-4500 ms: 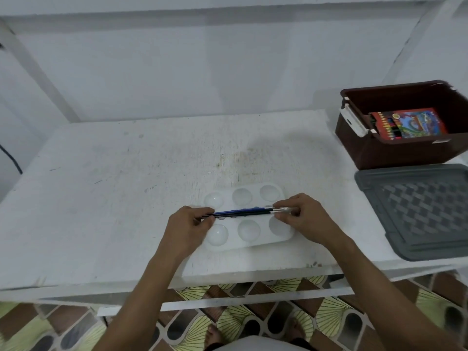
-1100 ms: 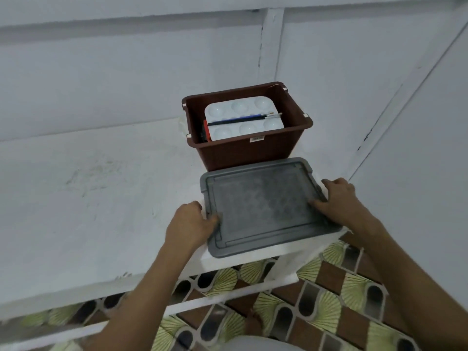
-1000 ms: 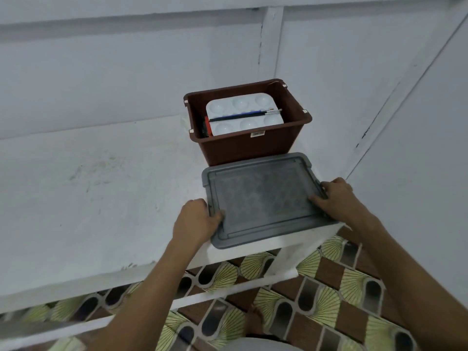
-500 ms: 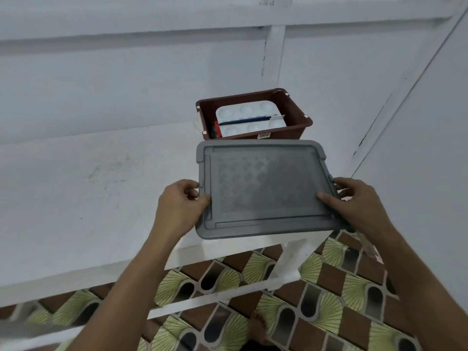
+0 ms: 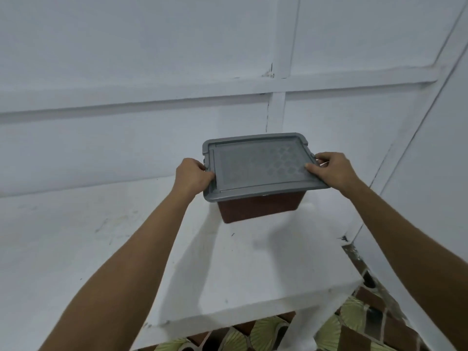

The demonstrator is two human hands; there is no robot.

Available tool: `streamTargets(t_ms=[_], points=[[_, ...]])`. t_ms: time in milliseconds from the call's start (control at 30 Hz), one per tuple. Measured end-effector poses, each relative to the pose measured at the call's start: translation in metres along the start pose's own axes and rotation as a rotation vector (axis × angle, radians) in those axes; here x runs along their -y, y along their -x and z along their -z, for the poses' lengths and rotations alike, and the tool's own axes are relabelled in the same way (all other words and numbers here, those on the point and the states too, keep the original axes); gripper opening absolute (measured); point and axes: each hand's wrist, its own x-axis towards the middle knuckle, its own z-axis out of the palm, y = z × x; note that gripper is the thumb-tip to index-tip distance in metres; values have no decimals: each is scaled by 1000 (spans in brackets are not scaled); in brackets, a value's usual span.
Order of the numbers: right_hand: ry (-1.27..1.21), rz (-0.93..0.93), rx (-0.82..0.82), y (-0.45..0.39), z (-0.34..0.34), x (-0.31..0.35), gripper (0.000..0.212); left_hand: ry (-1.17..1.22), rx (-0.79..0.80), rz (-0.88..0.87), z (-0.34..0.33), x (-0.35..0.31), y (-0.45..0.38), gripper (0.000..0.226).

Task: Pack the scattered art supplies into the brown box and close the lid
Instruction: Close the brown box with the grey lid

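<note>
One brown box (image 5: 258, 207), one grey lid (image 5: 258, 165) and two hands are showing. The lid, with a woven-looking pattern pressed into its flat top and a raised rim, is sitting over the box and covering its opening completely; only the box's dark reddish-brown front wall is showing beneath it. The box is standing on the white table (image 5: 76, 249), near the back wall (image 5: 126, 59). The left hand (image 5: 193, 174) is gripping the lid's left edge with curled fingers, and the right hand (image 5: 331, 169) is gripping its right edge, thumb lying on top.
</note>
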Motion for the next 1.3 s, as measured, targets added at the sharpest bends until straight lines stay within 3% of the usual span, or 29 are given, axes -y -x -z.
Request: streamTargets(t_ms=[400, 633, 933, 1000, 1100, 1200, 1300], points=[[91, 44, 153, -66, -38, -35, 30, -85, 10, 75, -44, 20, -34, 26], [38, 57, 120, -74, -47, -42, 27, -134, -92, 54, -57, 30, -43, 25], [-132, -45, 75, -89, -55, -49, 12, 95, -194, 178, -67, 37, -51, 18], [-218, -155, 114, -93, -57, -51, 25, 175, -144, 244, -67, 37, -52, 22], [-331, -382, 263, -94, -55, -54, 62, 314, -56, 386, -67, 37, -51, 41], [-506, -468, 358, -92, -51, -54, 51, 403, -22, 451, -65, 37, -47, 36], [-510, -416, 370, -90, -48, -54, 41, 373, -24, 414, -64, 38, -41, 37]])
